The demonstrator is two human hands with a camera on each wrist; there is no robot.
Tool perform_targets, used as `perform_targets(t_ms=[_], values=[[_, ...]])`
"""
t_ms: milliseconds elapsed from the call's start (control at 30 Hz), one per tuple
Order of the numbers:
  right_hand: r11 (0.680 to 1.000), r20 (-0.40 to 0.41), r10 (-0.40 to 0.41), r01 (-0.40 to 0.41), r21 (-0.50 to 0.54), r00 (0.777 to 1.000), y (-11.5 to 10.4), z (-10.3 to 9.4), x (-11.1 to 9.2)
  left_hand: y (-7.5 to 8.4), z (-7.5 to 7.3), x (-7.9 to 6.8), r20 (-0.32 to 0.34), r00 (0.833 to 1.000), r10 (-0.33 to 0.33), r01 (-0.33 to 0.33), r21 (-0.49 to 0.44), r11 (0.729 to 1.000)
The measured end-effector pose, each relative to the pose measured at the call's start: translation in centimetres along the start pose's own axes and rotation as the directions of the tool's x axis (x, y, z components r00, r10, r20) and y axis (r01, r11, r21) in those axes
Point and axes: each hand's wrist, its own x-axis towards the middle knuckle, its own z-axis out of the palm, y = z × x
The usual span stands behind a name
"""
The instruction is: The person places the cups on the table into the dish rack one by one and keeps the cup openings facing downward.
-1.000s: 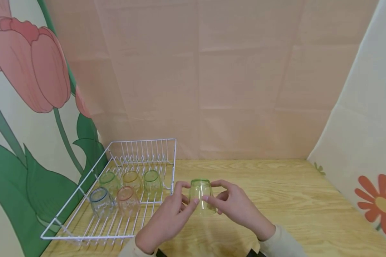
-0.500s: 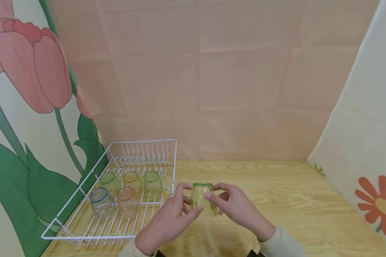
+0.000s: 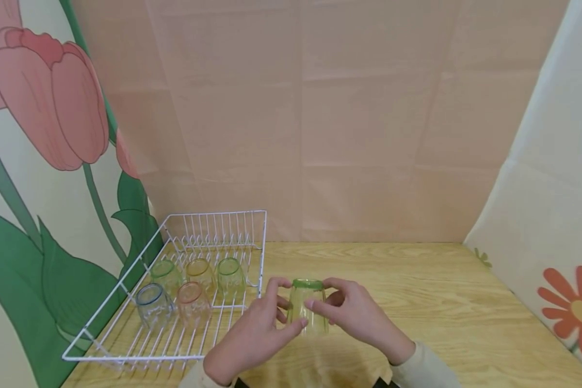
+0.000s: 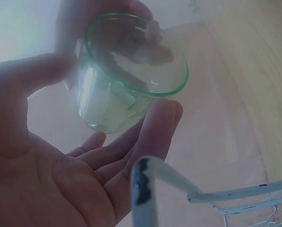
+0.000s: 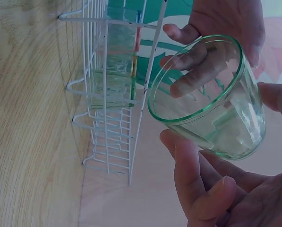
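A clear drinking glass with a green tint (image 3: 309,310) is held between both hands above the wooden table in the head view. Its narrower end is up; in the wrist views its wide green-rimmed mouth (image 5: 197,118) is turned toward the table side. The left hand (image 3: 259,331) grips it from the left, thumb low on the near side and index finger at the top edge. From the right, the right hand (image 3: 351,310) pinches it, thumb across the front and index finger at the top. Through the glass (image 4: 131,75), fingers of the right hand show in the left wrist view.
A white wire dish rack (image 3: 136,358) stands on the table at the left, close beside the left hand. Several glasses stand in it, among them a blue-edged glass (image 3: 154,306) and a pink glass (image 3: 193,304). A plain pinkish backdrop (image 3: 368,124) rises behind the wooden table (image 3: 417,285).
The glass and both hands have shifted slightly down and to the right in the head view. The left thumb sits lower along the glass. The rack's glasses have not moved.
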Motion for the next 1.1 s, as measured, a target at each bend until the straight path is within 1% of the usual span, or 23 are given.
perform_targets(t_ms=[100, 200, 367, 600, 800, 933, 1100], values=[[1.000, 0.004, -0.024, 0.025, -0.008, 1.000, 0.07, 0.01, 0.03, -0.01, -0.21, 0.13, 0.004, 1.000, -0.004, 0.004, -0.006, 1.000], [0.998, 0.006, -0.066, 0.066, -0.021, 0.998, 0.14, 0.03, -0.01, -0.02, -0.48, 0.24, 0.006, 1.000, -0.006, 0.006, -0.028, 1.000], [0.990, 0.011, -0.137, 0.137, -0.031, 0.991, 0.24, 0.00, -0.18, 0.06, -0.81, 0.33, 0.009, 1.000, -0.014, 0.014, -0.038, 0.999], [0.966, 0.007, -0.240, 0.240, -0.093, 0.971, 0.36, 0.21, -0.31, 0.08, -0.69, 0.32, 0.005, 0.999, -0.047, 0.047, -0.016, 0.999], [0.940, 0.018, -0.318, 0.317, -0.126, 0.948, 0.33, 0.33, -0.33, 0.02, -0.49, 0.31, -0.015, 0.998, -0.053, 0.053, -0.008, 0.999], [0.929, 0.040, -0.348, 0.350, -0.123, 0.937, 0.25, 0.34, -0.40, 0.04, -0.32, 0.22, -0.039, 0.998, -0.045, 0.045, -0.003, 0.999], [0.924, 0.040, -0.357, 0.359, -0.133, 0.933, 0.07, 0.43, -0.53, 0.12, -0.34, 0.13, -0.061, 0.998, -0.013, 0.013, -0.009, 1.000]])
